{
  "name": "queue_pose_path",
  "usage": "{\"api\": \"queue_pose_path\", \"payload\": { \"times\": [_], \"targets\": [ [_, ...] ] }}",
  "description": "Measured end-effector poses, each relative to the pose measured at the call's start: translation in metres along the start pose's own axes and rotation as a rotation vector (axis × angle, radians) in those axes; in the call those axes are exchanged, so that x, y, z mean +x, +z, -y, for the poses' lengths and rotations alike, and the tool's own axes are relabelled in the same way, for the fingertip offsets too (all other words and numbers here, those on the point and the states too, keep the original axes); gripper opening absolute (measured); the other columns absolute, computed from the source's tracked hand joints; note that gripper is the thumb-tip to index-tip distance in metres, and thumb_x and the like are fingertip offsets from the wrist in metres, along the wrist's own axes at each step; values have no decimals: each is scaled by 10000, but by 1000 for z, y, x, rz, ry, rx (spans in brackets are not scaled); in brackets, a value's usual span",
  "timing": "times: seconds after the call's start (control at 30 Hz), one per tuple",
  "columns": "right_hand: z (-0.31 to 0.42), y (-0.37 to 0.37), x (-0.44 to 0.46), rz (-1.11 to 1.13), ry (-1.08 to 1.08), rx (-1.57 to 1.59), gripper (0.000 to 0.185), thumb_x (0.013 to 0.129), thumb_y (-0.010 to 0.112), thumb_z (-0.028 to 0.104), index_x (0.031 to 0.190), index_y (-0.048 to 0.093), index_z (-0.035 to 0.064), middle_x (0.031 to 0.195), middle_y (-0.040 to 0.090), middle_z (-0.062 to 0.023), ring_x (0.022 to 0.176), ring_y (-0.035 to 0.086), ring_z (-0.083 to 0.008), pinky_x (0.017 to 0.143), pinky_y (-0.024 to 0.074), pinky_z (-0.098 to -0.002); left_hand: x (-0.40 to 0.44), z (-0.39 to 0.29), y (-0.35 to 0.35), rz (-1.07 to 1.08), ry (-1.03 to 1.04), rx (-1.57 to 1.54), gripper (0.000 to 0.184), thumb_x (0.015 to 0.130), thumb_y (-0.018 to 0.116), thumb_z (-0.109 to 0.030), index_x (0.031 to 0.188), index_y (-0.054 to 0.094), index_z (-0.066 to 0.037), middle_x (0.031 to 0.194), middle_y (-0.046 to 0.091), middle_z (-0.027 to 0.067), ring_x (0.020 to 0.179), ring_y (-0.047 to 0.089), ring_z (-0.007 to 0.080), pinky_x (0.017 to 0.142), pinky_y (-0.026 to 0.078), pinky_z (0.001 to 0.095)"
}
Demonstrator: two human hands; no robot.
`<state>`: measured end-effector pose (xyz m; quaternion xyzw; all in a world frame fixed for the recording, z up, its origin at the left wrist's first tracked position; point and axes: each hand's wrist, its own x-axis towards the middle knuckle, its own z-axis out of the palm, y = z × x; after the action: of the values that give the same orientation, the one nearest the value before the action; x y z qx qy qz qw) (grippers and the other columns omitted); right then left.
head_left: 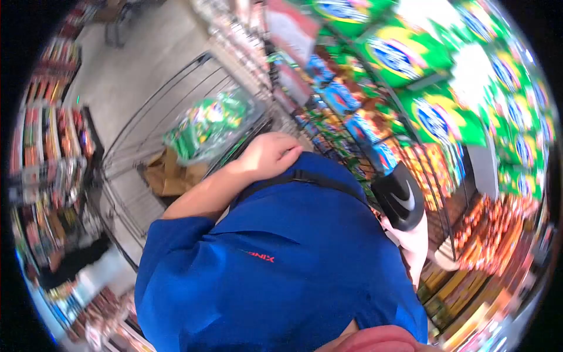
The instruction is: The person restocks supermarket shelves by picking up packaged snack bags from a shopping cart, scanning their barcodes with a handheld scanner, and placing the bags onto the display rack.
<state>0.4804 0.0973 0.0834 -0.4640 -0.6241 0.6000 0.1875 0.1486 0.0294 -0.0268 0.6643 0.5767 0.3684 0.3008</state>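
Note:
My left hand point(272, 154) is curled in front of my waist, close to the near end of a wire shopping cart point(132, 138). Its fingers are folded under, and whatever lies inside them is hidden. In the cart are a clear plastic bag of green packages point(212, 120) and a brown paper bag point(171, 173). On my other side, my right arm point(414, 252) looks pale and overexposed. A black item with a white swoosh point(400, 198) covers its far end; my right fingers cannot be made out.
Green packages with blue labels point(434, 117) fill the shelving on my right, behind dark wires. Orange-red packs point(495, 234) sit lower down. Blurred store shelves point(53, 138) line the left. Grey floor point(146, 50) stretches beyond the cart. A dark wheeled object point(114, 26) stands farther off.

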Motion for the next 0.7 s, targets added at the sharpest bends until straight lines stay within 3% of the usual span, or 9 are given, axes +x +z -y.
{"api": "queue_pose_path", "payload": {
  "times": [0.2,0.23,0.3,0.33,0.37,0.4,0.53,0.63,0.7],
  "targets": [
    [27,78,69,290,-46,-409,522,686,791,35,1155,563,7,1055,655,-87,961,604,-155,881,457,-304,-130,118,-40,-178,-453,182,210,858,547,-237,900,637,-52,907,635,171,862,610,357,761,495,444],
    [19,81,78,324,138,-392,505,697,785,36,1151,565,9,1051,655,-85,956,601,-149,873,457,-299,-152,137,-41,-217,-604,185,229,861,546,-250,929,634,-50,933,638,183,889,609,363,781,492,444],
    [38,116,92,328,20,-455,483,705,779,38,1140,572,9,1047,654,-81,953,599,-146,870,458,-295,-197,179,-38,-253,-776,175,250,864,545,-263,957,631,-48,959,640,194,916,608,369,800,489,445],
    [50,132,98,267,342,-509,512,690,790,75,1148,570,11,1077,649,-83,976,602,-156,882,457,-294,-220,203,-33,-225,-908,177,276,862,548,-274,989,622,-41,993,636,210,946,603,375,822,485,445],
    [49,142,104,273,192,-510,527,680,799,80,1152,573,15,1082,650,-83,976,602,-157,882,457,-295,-233,213,-33,-193,-1038,177,305,860,552,-285,1021,613,-34,1026,632,226,976,599,380,843,480,446],
    [49,149,112,301,225,-565,532,678,800,82,1154,571,16,1081,650,-84,981,601,-157,883,457,-297,-243,224,-33,-162,-1174,117,359,853,561,-292,1084,584,-18,1057,627,239,1010,592,384,873,472,443],
    [54,188,132,278,270,-657,527,680,795,82,1153,569,21,1075,650,-84,986,599,-153,875,460,-303,-267,282,-22,-228,-1327,4,420,850,558,-288,1179,537,-28,1084,620,241,1011,595,386,898,459,443],
    [53,206,139,314,260,-642,508,692,784,78,1151,573,23,1073,649,-83,979,599,-147,863,463,-304,-262,316,-16,-368,-1376,-47,521,863,567,-322,1297,472,-49,1209,544,270,1123,528,403,966,420,436],
    [49,219,142,312,252,-640,470,699,771,57,1130,587,17,1052,660,-88,955,611,-151,847,473,-299,-261,350,-12,-489,-1301,129,576,863,563,-298,1360,399,-58,1281,490,269,1181,477,413,1011,385,426]
  ]
}}
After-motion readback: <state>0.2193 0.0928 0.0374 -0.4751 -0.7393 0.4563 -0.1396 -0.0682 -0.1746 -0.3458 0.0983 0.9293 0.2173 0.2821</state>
